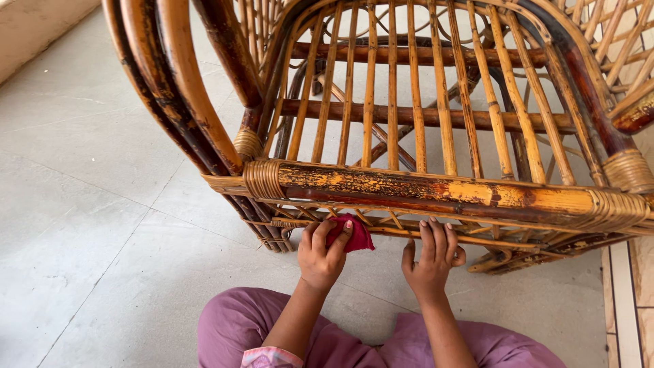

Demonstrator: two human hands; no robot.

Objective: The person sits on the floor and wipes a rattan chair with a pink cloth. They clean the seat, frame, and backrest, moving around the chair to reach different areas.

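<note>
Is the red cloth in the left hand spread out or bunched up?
Bunched up: the red cloth sits crumpled in the left hand, pressed against the cane chair.

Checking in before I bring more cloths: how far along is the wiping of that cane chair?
Done: cannot tell; no part looks freshly cleaned. In hand: left hand presses a red cloth to the lower front rail; right hand steadies it. Left: the worn top rail and slats.

Left hand (321, 255) fingers curled closed, right hand (431, 257) fingers spread.

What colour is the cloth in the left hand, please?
The cloth is deep red, seen in the head view.
</note>
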